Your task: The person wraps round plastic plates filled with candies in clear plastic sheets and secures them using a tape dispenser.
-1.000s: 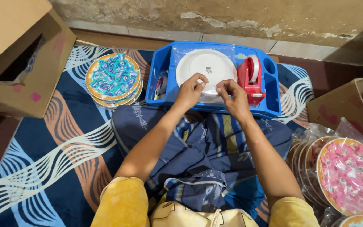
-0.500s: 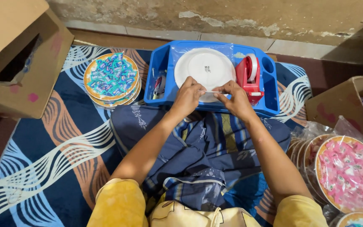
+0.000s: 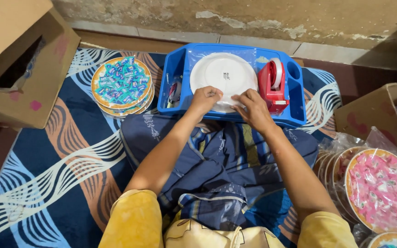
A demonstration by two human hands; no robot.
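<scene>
Since prev frames: both hands slid a bit closer together along the near rim of the plate; nothing else shifted.

L→R:
- Open brown cardboard box [image 3: 21, 69] far left, well apart from the work.
- Stack of round paper plates topped w/ blue-wrapped sweets [image 3: 121, 85] on the patterned blue mat [image 3: 47, 174], just left of the tray.
- Blue plastic lap tray [image 3: 173, 76] straight ahead of the person; small items in its left pocket, too small to ID.
- Upturned white round paper plate under clear film [image 3: 224, 73] sits mid-tray, directly fwd of both hands. Round, so no long axis.
- Left hand [image 3: 204, 98] and right hand [image 3: 252, 105]: close together, small gap btwn, fingertips pressed on the plate's near edge. Pinching film or just pressing, can't tell.
- Both abt equally near the plate; left reaches slightly further onto it.
- Red tape dispenser [image 3: 273, 85] just right of plate, nearest the right hand, not touched.
- Bagged plates of pink-wrapped sweets [image 3: 382, 188] far right, near another cardboard box [image 3: 373, 112].
</scene>
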